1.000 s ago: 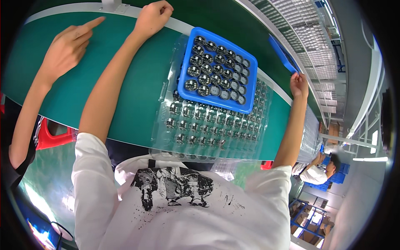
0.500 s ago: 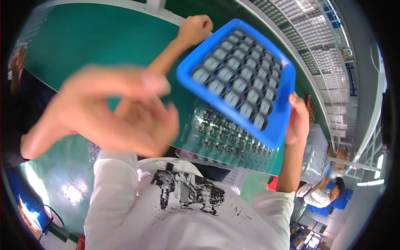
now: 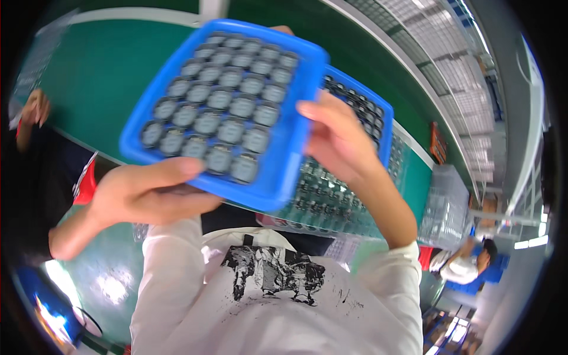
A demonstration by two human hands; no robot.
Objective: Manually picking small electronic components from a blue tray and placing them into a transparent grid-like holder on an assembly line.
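Note:
A blue plastic tray (image 3: 284, 177), tilted, holds rows of small dark grey rounded-square parts (image 3: 220, 97) that resemble watch bodies. My right hand (image 3: 337, 136) grips its right side, thumb over the rim. At the near left corner a co-worker's hand (image 3: 148, 189), reaching in from a black sleeve, also holds this tray. Most of my left hand (image 3: 283, 29) is hidden behind the tray; only a bit shows past its far edge, so its fingers cannot be read. A second blue tray (image 3: 387, 139) with black parts lies behind my right hand.
Clear plastic trays (image 3: 331, 198) of small dark parts lie beneath the second tray on the green table (image 3: 106, 65). Stacked clear trays (image 3: 444, 207) stand at the right. Another hand (image 3: 36, 107) rests at the far left. Another person (image 3: 461, 266) works in the right background.
The blue tray has moved left in my right hand, uncovering the second tray. The co-worker's hand, blurred and off the tray before, now grips its corner. My left hand has become mostly hidden.

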